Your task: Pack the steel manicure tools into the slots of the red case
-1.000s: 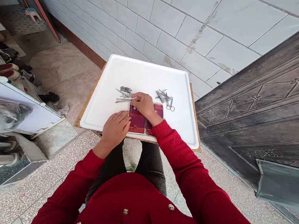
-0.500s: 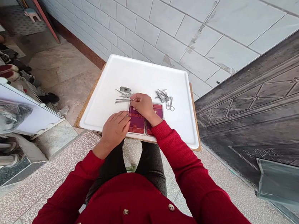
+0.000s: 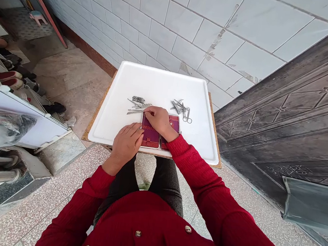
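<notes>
The case (image 3: 152, 136) is purple and red, the tray (image 3: 162, 85) plain white.

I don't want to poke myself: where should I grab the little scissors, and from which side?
Probably by the finger loops of the scissors, coming from the near right. The loops stick out that way, beside the open case, while the other end lies among other metal tools.
</notes>
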`<state>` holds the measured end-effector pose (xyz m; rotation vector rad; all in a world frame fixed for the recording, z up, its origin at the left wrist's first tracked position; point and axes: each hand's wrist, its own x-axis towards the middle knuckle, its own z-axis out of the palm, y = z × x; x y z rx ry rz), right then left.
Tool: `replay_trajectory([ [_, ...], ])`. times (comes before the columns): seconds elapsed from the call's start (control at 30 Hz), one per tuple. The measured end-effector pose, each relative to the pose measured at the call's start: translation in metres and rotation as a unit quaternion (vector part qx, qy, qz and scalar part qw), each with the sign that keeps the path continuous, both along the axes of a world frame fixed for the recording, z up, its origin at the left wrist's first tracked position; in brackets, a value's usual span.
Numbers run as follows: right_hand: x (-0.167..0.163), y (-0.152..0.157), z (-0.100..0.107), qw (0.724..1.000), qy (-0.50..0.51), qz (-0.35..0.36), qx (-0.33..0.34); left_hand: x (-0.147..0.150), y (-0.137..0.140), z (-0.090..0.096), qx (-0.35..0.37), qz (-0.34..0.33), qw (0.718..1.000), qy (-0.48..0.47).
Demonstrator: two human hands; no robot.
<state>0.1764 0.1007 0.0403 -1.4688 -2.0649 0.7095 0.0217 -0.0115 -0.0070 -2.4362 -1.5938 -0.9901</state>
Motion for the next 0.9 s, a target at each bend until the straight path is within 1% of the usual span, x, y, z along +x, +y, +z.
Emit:
replay_trajectory([
  [0.4, -0.0007, -0.0016, -0.0038, 0.998, -0.044, -0.003, 0.047, 0.0, 0.0004, -0.0013, 0.015, -0.002, 1.0, 0.005],
  [0.63, 0.0003, 0.0031, -0.0067, 0.999, -0.021, -0.011, 0.022, 0.0008, 0.0001, -0.0001, 0.016, -0.003, 1.0, 0.001],
  [0.73, 0.0012, 0.0044, -0.0091, 1.0, -0.016, -0.003, 0.024, 0.0014, 0.0, 0.0006, 0.014, -0.004, 1.0, 0.0],
  [0.9, -0.0004, 0.0005, -0.0082, 0.998, -0.047, -0.004, 0.035, 0.0013, 0.0, 0.0007, 0.034, -0.004, 0.999, 0.009],
])
